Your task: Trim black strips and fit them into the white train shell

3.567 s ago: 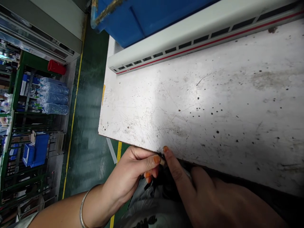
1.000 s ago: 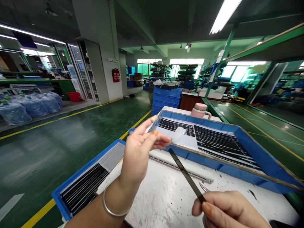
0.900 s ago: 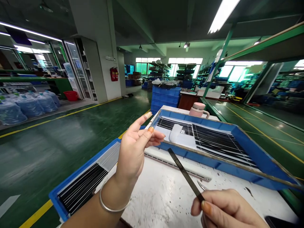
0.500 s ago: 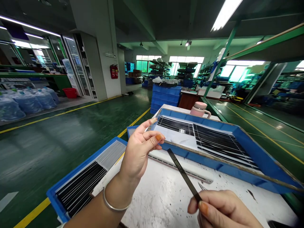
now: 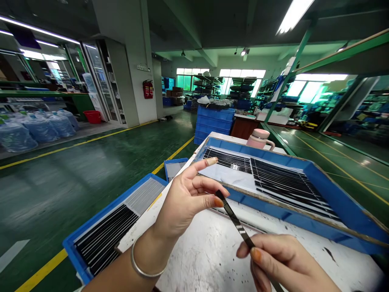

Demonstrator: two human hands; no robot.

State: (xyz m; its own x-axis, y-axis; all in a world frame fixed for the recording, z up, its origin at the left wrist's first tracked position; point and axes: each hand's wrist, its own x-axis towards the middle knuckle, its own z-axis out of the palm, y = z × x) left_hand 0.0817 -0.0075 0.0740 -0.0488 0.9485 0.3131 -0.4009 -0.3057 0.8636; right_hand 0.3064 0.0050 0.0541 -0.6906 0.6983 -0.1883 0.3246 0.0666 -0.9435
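A thin, dark, glossy strip (image 5: 240, 228) slants over the white tabletop. My right hand (image 5: 282, 259) pinches it near its lower end between thumb and fingers. At the strip's upper end, the thumb and a bent finger of my left hand (image 5: 185, 198) close around it, while the index finger stays stretched out above. A light patch of reflection shows along the strip's middle. Beyond my hands, a large blue tray (image 5: 306, 233) holds rows of similar dark strips (image 5: 282, 182) on white sheets.
A second blue tray (image 5: 68, 243) with dark strips and a pale sheet sits left of the white table (image 5: 194, 259), with a smaller blue tray (image 5: 167, 172) behind it. A pale bar lies along the big tray's near side. A pink mug (image 5: 257, 140) stands behind that tray.
My left hand has moved right and slightly down, and its thumb and finger now meet the strip's upper end. My right hand keeps its pinch, with the strip shifted slightly.
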